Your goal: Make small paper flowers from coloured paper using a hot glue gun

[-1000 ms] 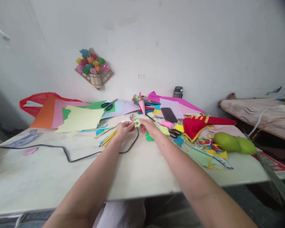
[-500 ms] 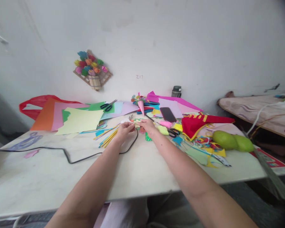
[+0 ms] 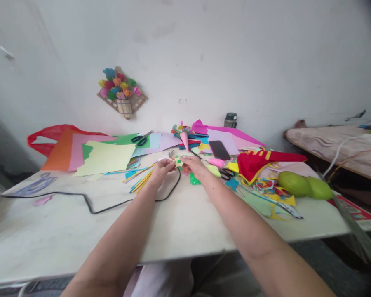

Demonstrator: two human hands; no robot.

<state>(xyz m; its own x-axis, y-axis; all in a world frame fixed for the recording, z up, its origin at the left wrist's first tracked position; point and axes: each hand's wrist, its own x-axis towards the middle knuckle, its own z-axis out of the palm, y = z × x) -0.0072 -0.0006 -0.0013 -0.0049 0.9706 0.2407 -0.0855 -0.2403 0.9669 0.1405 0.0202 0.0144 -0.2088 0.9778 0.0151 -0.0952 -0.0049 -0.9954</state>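
Near the middle of the table, a small pale-yellow paper piece with green spots [image 3: 179, 161] is held between my two hands. My left hand [image 3: 163, 169] pinches its left side, fingertips pressed together. On the opposite side, my right hand [image 3: 194, 165] grips it with bent fingers, which partly cover it. A black cord [image 3: 173, 189] curves up to just below the hands. Close to my left hand lie yellow, blue and purple paper strips [image 3: 142, 181]. A shiny green scrap [image 3: 194, 179] sits under my right wrist.
Coloured paper sheets [image 3: 108, 156] and black scissors [image 3: 142, 138] lie at the back left. A pink paper cone [image 3: 184, 140], a phone [image 3: 219, 149], more scissors [image 3: 227, 174], red cloth [image 3: 256, 164] and green fruits [image 3: 293, 183] spread rightward. A dark bottle [image 3: 230, 120] stands by the wall.
The green-spotted paper piece shows more plainly between the fingers, as my hands have shifted slightly around it. The whole view has moved a little.
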